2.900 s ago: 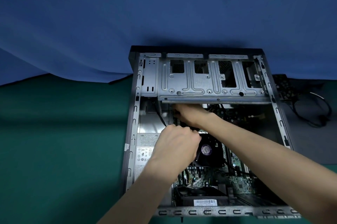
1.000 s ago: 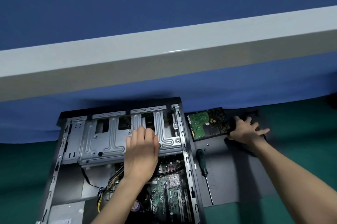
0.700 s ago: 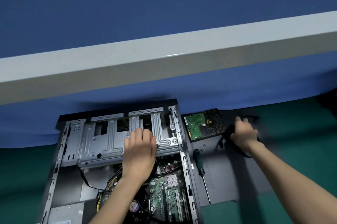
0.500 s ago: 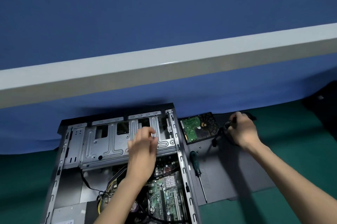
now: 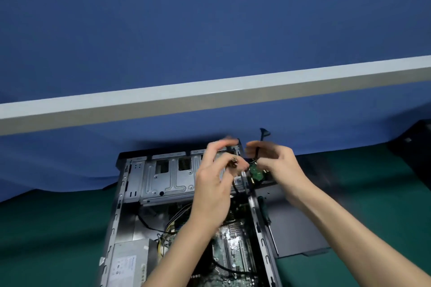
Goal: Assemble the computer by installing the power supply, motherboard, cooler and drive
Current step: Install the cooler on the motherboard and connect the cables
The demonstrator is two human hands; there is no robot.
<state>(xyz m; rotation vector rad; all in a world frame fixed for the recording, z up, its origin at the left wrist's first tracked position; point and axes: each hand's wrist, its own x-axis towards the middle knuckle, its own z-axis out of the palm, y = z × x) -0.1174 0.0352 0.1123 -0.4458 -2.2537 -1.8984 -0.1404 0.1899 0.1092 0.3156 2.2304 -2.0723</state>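
The open computer case (image 5: pixel 116 212) lies flat, with the power supply (image 5: pixel 130 263) at its near left and the motherboard (image 5: pixel 235 247) on the right. Both hands hover over the case's far right corner. My right hand (image 5: pixel 277 163) grips a thin black cable (image 5: pixel 256 153), and one connector (image 5: pixel 264 134) sticks up above the fist. My left hand (image 5: pixel 212 184) pinches the cable's other end (image 5: pixel 234 162) between thumb and finger; that part is blurred. The hard drive (image 5: pixel 256 173), green board up, shows between the hands.
The silver drive cage (image 5: pixel 168 179) spans the case's far end. A dark grey side panel (image 5: pixel 298 228) lies right of the case on the green mat, and a screwdriver (image 5: pixel 264 211) rests on it by the case wall. A blue cloth (image 5: pixel 210 41) hangs behind.
My right hand picked the black cable up from beside the hard drive and carried it left. My left hand lifted off the drive cage and took the cable's other end.
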